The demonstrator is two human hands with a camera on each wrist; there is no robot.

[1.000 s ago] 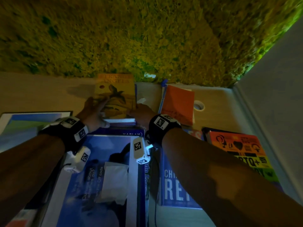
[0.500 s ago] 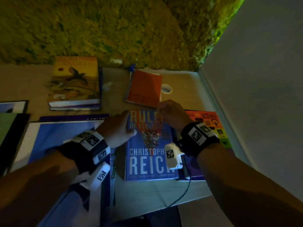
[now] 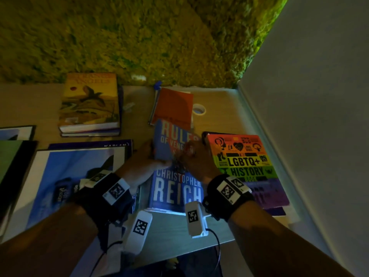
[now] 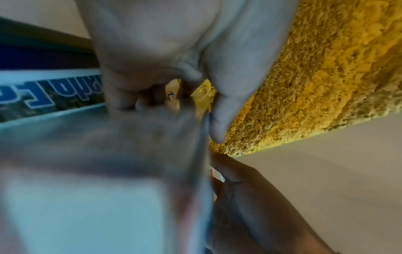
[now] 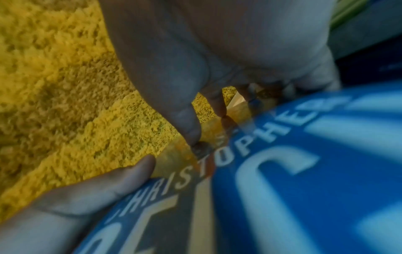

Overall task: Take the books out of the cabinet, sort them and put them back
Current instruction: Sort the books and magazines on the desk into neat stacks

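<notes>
A blue book (image 3: 175, 188) titled "Rules of Vengeance" lies at the table's front middle, its far end tilted. My left hand (image 3: 143, 164) grips its left edge, and my right hand (image 3: 194, 158) holds its right edge near the top. The left wrist view shows the left hand (image 4: 195, 103) with thumb and fingers curled round the blurred book (image 4: 97, 171). In the right wrist view my right hand (image 5: 195, 120) has its thumb and fingertips on the blue cover (image 5: 282, 171).
A yellow book stack (image 3: 89, 102) and an orange book (image 3: 173, 106) lie at the back by the moss wall (image 3: 139, 37). A rainbow book (image 3: 245, 162) sits just right, a large blue picture book (image 3: 75, 176) just left. A tape roll (image 3: 199, 109) lies behind.
Both hands left the yellow book at the back, came forward to the blue book and took hold of it. Its far end now looks tilted.
</notes>
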